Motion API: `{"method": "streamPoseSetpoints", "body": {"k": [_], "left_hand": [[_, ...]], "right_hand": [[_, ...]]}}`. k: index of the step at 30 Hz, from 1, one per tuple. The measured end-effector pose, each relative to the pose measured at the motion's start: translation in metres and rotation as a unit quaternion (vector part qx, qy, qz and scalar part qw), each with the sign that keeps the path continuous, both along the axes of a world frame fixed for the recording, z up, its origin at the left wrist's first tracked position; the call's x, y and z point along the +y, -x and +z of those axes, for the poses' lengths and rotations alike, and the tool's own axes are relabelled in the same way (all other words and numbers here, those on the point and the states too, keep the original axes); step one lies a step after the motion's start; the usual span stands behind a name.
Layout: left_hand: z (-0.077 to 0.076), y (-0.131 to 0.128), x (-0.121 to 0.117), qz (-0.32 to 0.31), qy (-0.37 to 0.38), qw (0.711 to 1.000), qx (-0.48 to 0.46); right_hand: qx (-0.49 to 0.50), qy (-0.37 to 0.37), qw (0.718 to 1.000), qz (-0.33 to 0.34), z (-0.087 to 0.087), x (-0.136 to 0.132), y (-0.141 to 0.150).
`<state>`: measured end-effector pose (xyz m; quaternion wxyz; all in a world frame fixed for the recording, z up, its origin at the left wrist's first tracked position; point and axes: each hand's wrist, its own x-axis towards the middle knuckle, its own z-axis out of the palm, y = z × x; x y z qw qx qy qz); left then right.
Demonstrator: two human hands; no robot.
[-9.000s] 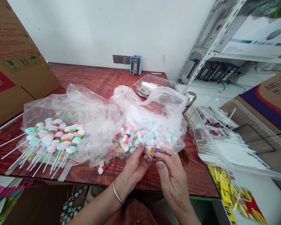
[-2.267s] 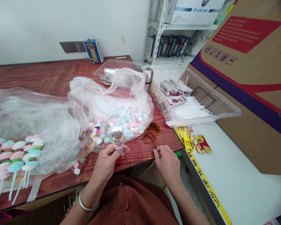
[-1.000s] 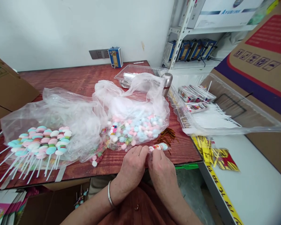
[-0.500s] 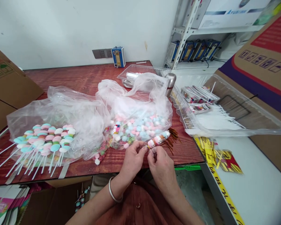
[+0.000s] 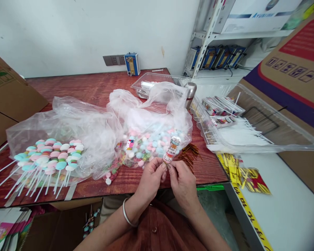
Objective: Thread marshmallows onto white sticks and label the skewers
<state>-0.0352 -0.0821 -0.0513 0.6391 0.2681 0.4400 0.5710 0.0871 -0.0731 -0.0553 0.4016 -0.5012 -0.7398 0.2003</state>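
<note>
A wrapped marshmallow lollipop [image 5: 172, 150] stands upright over the table's front edge, in a clear printed sleeve. My left hand [image 5: 152, 177] pinches the sleeve's gathered lower end between thumb and fingers. Beside it, my right hand [image 5: 183, 181] is closed at the same neck, its fingertips on a gold twist tie [image 5: 167, 163] that they partly hide. Loose twist ties [image 5: 189, 155] lie just beyond my right hand. Behind the lollipop is a clear bag of pastel marshmallows [image 5: 149, 139]. Unwrapped marshmallow sticks [image 5: 51, 157] rest in rows on another plastic bag [image 5: 94, 139] at left.
A clear tray [image 5: 253, 148] at right holds white sticks and printed packs. A metal flask [image 5: 190, 92] and a smaller clear tray [image 5: 138, 82] stand behind the bags. Cardboard boxes [image 5: 13, 87] flank the table [image 5: 81, 83]. Gold tie packs [image 5: 253, 179] lie on the white surface at right.
The lollipop has swung from leaning rightward to nearly upright, its printed side now showing. Both hands stay at its neck, and my right hand has shifted slightly right.
</note>
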Motion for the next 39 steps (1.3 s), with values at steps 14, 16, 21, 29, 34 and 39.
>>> {"method": "streamPoseSetpoints", "body": {"k": [14, 16, 21, 29, 34, 39], "left_hand": [[0.019, 0.044, 0.0, -0.193, -0.212, 0.916, 0.28], [0.022, 0.049, -0.002, -0.211, -0.253, 0.841, 0.429], [0.02, 0.042, -0.007, -0.127, -0.296, 0.795, 0.514], [0.014, 0.042, -0.017, -0.199, -0.284, 0.821, 0.454], [0.023, 0.047, -0.018, -0.195, -0.2, 0.911, 0.304], [0.053, 0.056, -0.034, -0.233, -0.235, 0.919, 0.212]], "right_hand": [[0.221, 0.213, 0.949, 0.071, 0.026, -0.006, -0.008], [0.21, 0.2, 0.954, 0.074, 0.037, -0.006, -0.013], [0.233, 0.298, 0.908, 0.18, 0.04, -0.008, -0.018], [0.326, 0.366, 0.861, 0.133, 0.027, 0.003, -0.026], [0.252, 0.42, 0.85, 0.192, 0.022, -0.007, -0.022], [0.314, 0.463, 0.807, 0.189, 0.014, -0.006, 0.003]]}}
